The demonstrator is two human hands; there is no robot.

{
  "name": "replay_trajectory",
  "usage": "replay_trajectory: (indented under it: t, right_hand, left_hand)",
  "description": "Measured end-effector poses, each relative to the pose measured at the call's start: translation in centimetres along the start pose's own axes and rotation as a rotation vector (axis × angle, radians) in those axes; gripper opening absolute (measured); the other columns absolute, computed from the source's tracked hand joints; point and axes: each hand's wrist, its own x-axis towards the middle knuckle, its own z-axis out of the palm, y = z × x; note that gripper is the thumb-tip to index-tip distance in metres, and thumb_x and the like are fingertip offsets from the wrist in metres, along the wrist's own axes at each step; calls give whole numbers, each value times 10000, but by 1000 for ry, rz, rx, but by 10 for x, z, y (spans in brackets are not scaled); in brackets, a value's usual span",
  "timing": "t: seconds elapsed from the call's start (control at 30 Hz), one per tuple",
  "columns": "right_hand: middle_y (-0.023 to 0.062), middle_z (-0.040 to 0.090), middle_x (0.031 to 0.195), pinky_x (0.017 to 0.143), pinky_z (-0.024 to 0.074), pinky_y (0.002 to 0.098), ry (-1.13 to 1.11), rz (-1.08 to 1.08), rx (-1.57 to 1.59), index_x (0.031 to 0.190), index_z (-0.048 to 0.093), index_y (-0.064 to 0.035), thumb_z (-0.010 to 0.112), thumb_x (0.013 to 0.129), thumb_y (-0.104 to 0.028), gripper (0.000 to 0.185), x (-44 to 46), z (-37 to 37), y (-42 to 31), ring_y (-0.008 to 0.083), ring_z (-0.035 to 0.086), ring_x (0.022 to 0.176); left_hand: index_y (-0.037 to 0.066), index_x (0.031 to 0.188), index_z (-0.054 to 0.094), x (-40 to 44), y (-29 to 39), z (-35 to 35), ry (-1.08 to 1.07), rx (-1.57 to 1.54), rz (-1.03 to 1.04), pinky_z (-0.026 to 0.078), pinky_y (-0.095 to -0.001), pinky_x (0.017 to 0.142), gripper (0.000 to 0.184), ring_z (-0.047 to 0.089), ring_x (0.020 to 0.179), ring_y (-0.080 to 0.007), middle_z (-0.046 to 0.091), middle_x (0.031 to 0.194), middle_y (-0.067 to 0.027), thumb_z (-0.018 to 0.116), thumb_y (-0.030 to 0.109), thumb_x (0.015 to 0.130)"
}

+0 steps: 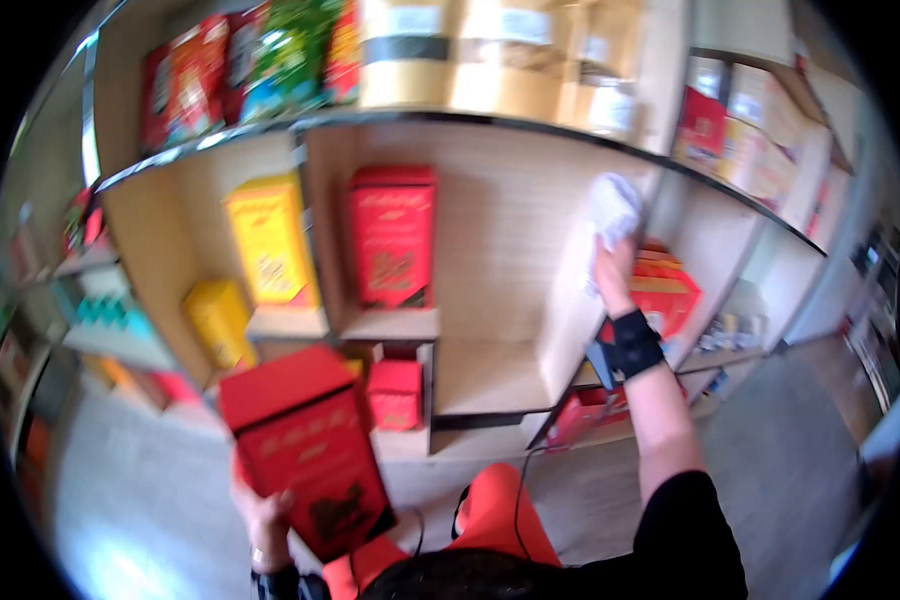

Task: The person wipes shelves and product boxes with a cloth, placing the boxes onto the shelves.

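Observation:
A large red box (310, 450) with a dark picture near its bottom is tilted in front of me, gripped at its lower left side by my left hand (262, 510). My right hand (613, 268) reaches out to the right and presses a pale cloth (615, 208) against the upright side panel of a shelf compartment. Part of that hand's fingers is covered by the cloth. Left of the cloth, a similar red box (394, 238) stands upright in the same wide compartment (495, 240).
Left of it stand a tall yellow box (272, 242) and a smaller yellow box (220, 322). A small red box (395, 393) sits lower down. Bagged goods (300, 55) and tan pouches (510, 55) line the shelf above. More red packages (662, 290) lie right of the panel.

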Motion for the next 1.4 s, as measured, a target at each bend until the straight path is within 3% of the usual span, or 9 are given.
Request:
replay_trajectory:
  t: [0.17,0.3,0.33,0.47,0.67,0.73,0.93,1.17,1.4]
  right_hand:
    - [133,600,1237,979,437,345,-651,273,555,1276,526,18,594,921,-101,380,-179,10,-88,202,561,1143]
    - [120,568,1125,1002,429,403,-996,-155,633,1240,628,-182,676,824,-132,422,-291,5,-169,293,569,1069]
    - [90,552,1096,1010,420,413,-981,-665,477,1210,661,-248,675,806,-149,416,-287,-11,-205,276,561,1057]
    - [85,516,1117,999,431,525,-802,-956,386,1090,714,-297,676,731,-161,385,-312,8,-219,283,505,1148]
    - [192,525,1262,982,436,448,-612,-262,543,1268,568,-145,636,852,-106,423,-237,58,-238,368,530,1157]
    - [212,579,1218,926,472,382,-561,-398,578,1235,556,-34,608,878,-93,366,-234,90,-184,352,587,1086]
    - [72,636,1176,851,531,296,-1000,940,1007,1318,511,-13,595,958,-184,406,-206,42,-154,144,631,1010]
    - [97,626,1218,872,530,289,-782,1188,1161,1345,501,3,597,954,-238,469,-239,7,-19,151,645,1023]
    - [94,664,1120,788,541,292,-439,1145,948,1248,589,20,620,922,-153,370,-237,-6,95,163,659,949]
  left_hand:
    - [-47,1385,380,20,-3,14,-14,-111,18,460,-369,981,888,560,1150,-244,557,1262,-150,768,162,614]
    - [-42,1248,496,35,-15,22,94,-187,13,503,-308,884,594,629,976,-191,634,1123,-119,685,45,692]
    - [-40,1217,514,35,-17,25,124,-212,6,506,-298,870,543,635,947,-182,646,1096,-111,672,29,702]
    - [-38,1241,504,37,-29,22,77,-171,-32,502,-319,895,575,627,972,-190,635,1110,-114,686,28,700]
    - [-37,1354,377,26,-27,34,-13,-166,-1,459,-356,976,826,578,1096,-237,568,1210,-131,752,42,622]
    - [-35,1359,374,22,-27,39,-44,-135,23,455,-362,983,840,573,1104,-239,566,1215,-127,756,52,617]
    - [-20,1393,356,18,-45,55,-230,160,34,385,-370,1054,1034,505,1197,-233,520,1281,-119,830,161,492]
    - [-12,1440,142,32,-154,110,-567,232,-6,353,-382,1090,1149,459,1240,-276,431,1337,-171,869,102,557]
    - [31,1468,39,60,-257,190,-701,-315,-617,351,-378,1105,1244,350,1334,-288,241,1453,-169,916,180,599]
